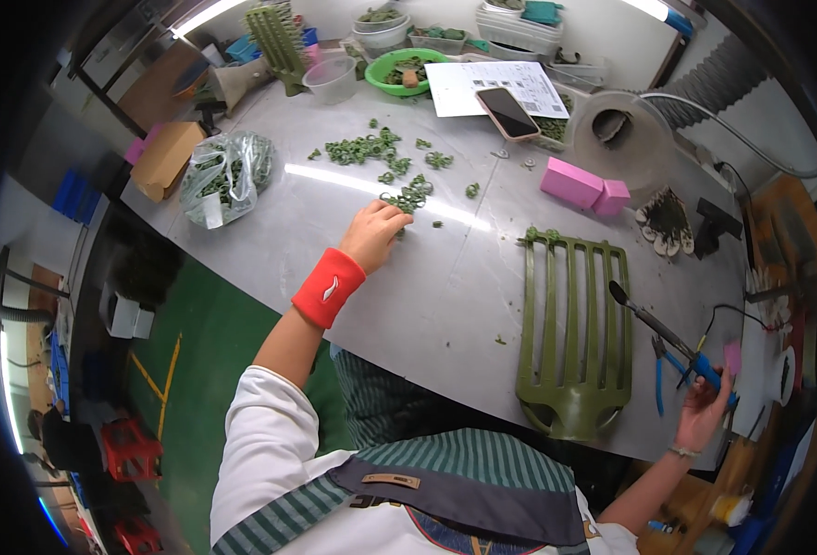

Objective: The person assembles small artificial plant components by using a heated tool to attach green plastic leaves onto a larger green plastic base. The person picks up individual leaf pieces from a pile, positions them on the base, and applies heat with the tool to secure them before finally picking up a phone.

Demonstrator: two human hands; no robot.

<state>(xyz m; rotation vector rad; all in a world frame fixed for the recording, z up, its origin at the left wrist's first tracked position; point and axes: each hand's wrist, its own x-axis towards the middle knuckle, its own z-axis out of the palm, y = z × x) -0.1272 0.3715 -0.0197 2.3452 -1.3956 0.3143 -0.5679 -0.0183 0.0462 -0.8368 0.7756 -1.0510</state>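
My left hand [378, 235], with a red wristband above it, is at the near edge of a small heap of curled green pieces [412, 193]. Its fingers are bent together, and what they hold, if anything, is hidden. On the right, my right hand [703, 413] grips the blue handle of an iron [656, 326] with a dark spoon-shaped tip. That tip hovers over an olive-green slotted frame [570, 356] lying flat near me. Several small green pieces [543, 235] sit at the frame's far left corner. Blue-handled pliers [660, 377] lie beside the iron.
More green pieces [364, 148] are scattered farther back. A filled plastic bag [228, 176] stands left. Pink blocks [575, 183], a glove [665, 222] and a duct hood [623, 129] are right. Behind are a phone [507, 114] on paper and a green basin [399, 70].
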